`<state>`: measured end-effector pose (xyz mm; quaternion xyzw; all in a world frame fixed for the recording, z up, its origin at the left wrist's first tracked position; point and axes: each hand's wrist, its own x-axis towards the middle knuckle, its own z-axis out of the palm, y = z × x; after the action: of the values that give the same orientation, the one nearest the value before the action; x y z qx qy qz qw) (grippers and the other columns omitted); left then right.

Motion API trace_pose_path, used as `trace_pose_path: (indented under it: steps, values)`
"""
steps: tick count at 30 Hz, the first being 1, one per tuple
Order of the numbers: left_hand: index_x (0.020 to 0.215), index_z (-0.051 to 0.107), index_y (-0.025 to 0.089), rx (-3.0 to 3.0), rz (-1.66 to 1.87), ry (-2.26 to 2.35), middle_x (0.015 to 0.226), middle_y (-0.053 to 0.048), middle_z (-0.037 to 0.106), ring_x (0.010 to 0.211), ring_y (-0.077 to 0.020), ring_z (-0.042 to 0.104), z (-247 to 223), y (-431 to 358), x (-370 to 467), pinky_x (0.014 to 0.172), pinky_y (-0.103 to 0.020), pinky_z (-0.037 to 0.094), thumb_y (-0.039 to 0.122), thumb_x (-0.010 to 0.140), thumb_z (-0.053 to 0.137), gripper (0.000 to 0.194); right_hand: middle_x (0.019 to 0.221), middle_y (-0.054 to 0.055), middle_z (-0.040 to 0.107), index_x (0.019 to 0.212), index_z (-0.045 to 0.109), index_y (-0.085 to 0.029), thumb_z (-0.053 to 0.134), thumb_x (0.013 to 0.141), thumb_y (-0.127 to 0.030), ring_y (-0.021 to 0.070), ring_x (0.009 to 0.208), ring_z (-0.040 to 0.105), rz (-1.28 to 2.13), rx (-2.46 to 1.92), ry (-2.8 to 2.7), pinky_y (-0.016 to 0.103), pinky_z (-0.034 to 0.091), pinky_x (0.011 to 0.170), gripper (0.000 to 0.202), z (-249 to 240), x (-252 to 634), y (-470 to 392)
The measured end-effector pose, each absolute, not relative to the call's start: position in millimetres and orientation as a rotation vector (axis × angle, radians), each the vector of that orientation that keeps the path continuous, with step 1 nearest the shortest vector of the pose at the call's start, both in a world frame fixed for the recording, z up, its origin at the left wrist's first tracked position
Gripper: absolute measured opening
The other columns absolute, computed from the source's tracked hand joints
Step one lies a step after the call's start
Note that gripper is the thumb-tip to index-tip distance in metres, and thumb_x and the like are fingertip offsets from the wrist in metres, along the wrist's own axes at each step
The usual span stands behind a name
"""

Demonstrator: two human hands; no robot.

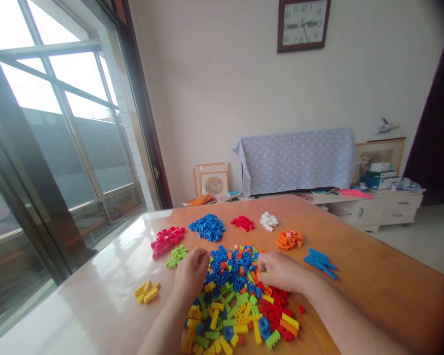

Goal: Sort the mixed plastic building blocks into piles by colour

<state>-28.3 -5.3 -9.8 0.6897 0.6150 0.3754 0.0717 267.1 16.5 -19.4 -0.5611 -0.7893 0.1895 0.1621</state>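
A mixed heap of toy building bricks [240,310] in blue, yellow, green, red and orange lies on the wooden table [373,291] in front of me. At the heap's left edge is my left hand [191,272], its fingers curled closed; whatever they may hold is hidden. My right hand [283,271] is over the heap's right side, fingers bent together toward the blue and orange pieces. What is between them, if anything, I cannot make out. Close by my left hand sits a small light-green brick pile [176,256].
Sorted piles ring the heap: yellow bricks [147,292], pink-red bricks [167,240], blue bricks [207,227], red bricks [243,223], white bricks [269,221], orange bricks [289,239] and long blue pieces [320,261]. A low white cabinet [385,212] stands beyond the table.
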Motion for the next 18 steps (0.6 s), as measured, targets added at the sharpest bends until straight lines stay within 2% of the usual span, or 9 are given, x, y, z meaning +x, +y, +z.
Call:
trace_pose_path:
  steps: [5,12,18]
  values:
    - [0.080,0.062,0.022,2.023,1.194,1.881,0.072,0.001,0.065,0.066,-0.0145,0.058,-10,-3,-32,0.060,-0.023,0.037,0.049,0.092,0.047,0.033,0.068,-0.004,0.060,0.094,0.060,-0.021,0.061,0.079,-0.028,0.0114,0.060,0.051,0.575,-1.523,-1.938,0.022,0.028,0.055,0.017,-29,293,40]
    - [0.083,0.064,0.023,2.003,1.170,1.869,0.075,0.000,0.069,0.068,-0.0163,0.061,-6,-4,-31,0.060,-0.023,0.038,0.049,0.091,0.048,0.031,0.066,-0.004,0.057,0.081,0.056,-0.021,0.063,0.068,-0.013,0.0121,0.062,0.050,0.393,-1.828,-1.715,0.022,0.028,0.057,0.017,-58,332,75]
    - [0.083,0.065,0.023,1.993,1.183,1.868,0.074,-0.001,0.069,0.068,-0.0169,0.061,-4,-6,-32,0.060,-0.024,0.039,0.050,0.090,0.049,0.032,0.070,-0.002,0.061,0.086,0.057,-0.021,0.058,0.076,-0.017,0.0128,0.062,0.054,0.438,-1.845,-1.638,0.023,0.032,0.056,0.011,-65,336,83]
